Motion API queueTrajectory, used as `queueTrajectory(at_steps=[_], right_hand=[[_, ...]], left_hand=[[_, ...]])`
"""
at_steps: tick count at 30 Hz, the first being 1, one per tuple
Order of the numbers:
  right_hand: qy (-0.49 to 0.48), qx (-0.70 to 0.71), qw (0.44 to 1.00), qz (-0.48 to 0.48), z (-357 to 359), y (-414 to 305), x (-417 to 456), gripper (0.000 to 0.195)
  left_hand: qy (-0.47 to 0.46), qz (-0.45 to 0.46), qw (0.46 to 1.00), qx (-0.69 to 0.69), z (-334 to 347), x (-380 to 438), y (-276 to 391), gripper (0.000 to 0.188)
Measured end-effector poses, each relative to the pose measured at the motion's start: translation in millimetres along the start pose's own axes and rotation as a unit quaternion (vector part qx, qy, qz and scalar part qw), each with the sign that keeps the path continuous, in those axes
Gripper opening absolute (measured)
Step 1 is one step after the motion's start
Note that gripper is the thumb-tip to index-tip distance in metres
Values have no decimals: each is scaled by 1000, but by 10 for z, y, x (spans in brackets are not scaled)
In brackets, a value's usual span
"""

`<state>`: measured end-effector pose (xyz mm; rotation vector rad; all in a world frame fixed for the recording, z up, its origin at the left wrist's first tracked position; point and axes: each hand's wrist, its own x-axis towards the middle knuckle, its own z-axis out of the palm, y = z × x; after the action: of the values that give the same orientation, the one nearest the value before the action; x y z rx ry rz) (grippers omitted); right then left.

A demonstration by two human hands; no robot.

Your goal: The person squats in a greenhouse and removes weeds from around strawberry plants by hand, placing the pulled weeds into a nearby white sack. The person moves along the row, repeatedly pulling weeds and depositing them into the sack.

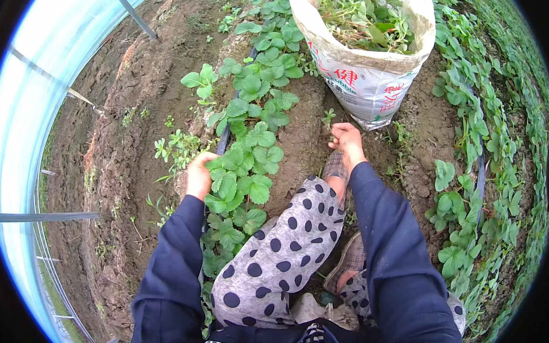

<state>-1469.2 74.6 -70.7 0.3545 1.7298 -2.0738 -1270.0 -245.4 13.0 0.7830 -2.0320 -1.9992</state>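
Observation:
My right hand (347, 140) has its fingers closed on a small green sprig (329, 115), just in front of a white woven sack (368, 83). Pulled weeds and leaves (370, 21) fill the open top of the sack. On the other side, my left hand (200, 175) is at the left edge of a row of strawberry plants (250, 156), beside a leafy weed (182, 144). Leaves hide its fingertips, so whether it grips anything does not show.
A black drip hose (225, 135) runs along the strawberry row. More strawberry plants (452, 257) grow at the right. Bare soil (132, 174) and the plastic greenhouse wall (15, 160) lie at the left. My checked shoes (346, 262) stand in the furrow.

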Motion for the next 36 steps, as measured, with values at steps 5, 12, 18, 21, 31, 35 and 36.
queueTrajectory(at_steps=[5,12,18,21,31,35,36], right_hand=[[35,-527,761,-375,-108,87,373,41],[-55,-684,685,-245,278,93,538,31],[-31,-511,810,-284,-283,96,419,12],[-86,-312,922,-211,-56,-822,-546,9],[97,-551,567,-604,-122,-3425,-1349,29],[190,-560,523,-613,-960,-3379,-2287,34],[173,-553,630,-517,-1153,-3298,-2831,30]], left_hand=[[10,21,1000,2,171,-22,-73,15],[-19,-145,955,-258,146,-71,-168,14],[107,188,969,122,283,-14,415,11],[159,234,957,60,345,-16,1220,9],[-51,482,730,482,2729,602,2601,41],[-185,579,519,600,2654,546,2422,42],[-190,576,519,602,2537,462,2423,45]])
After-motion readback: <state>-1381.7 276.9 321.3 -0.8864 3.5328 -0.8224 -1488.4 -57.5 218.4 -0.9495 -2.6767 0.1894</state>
